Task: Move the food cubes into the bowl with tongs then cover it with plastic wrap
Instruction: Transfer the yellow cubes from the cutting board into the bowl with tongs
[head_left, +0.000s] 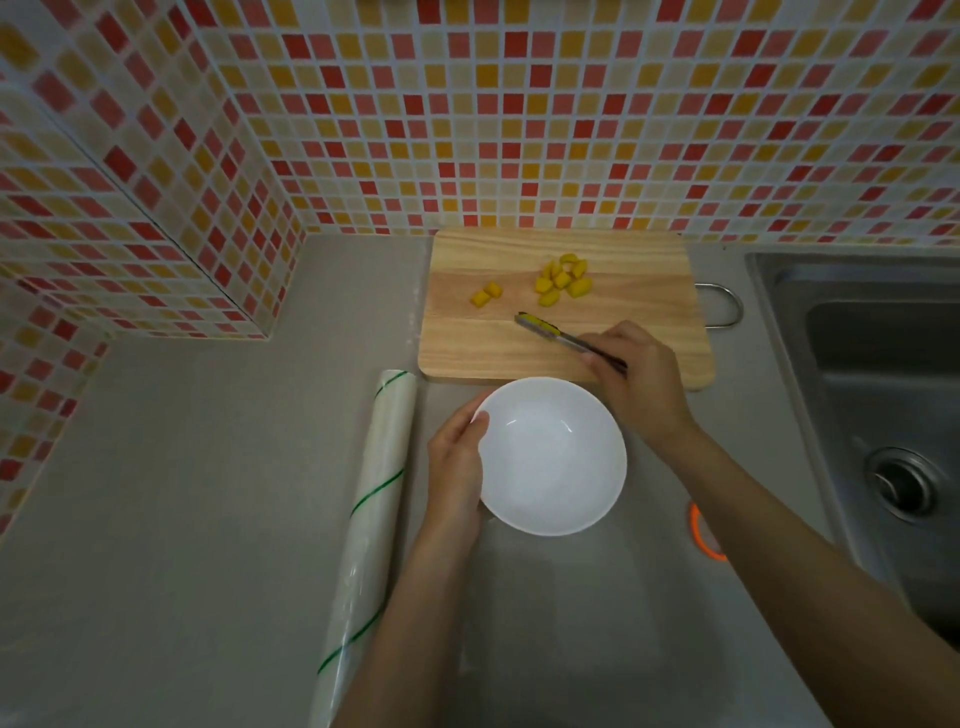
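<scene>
Bowl (553, 457) empty at centre, left hand (457, 467) gripping its rim, right hand (636, 374) clamped on tongs (566, 338), every yellow food cube (561, 280) on the cutting board (519, 353) above, plastic wrap roll (374, 499) untouched lower left.

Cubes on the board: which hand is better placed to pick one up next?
Right. The right hand already grips the tongs, whose tips lie over the board near the cubes. The left hand holds the empty bowl's rim, steadying it.
</scene>
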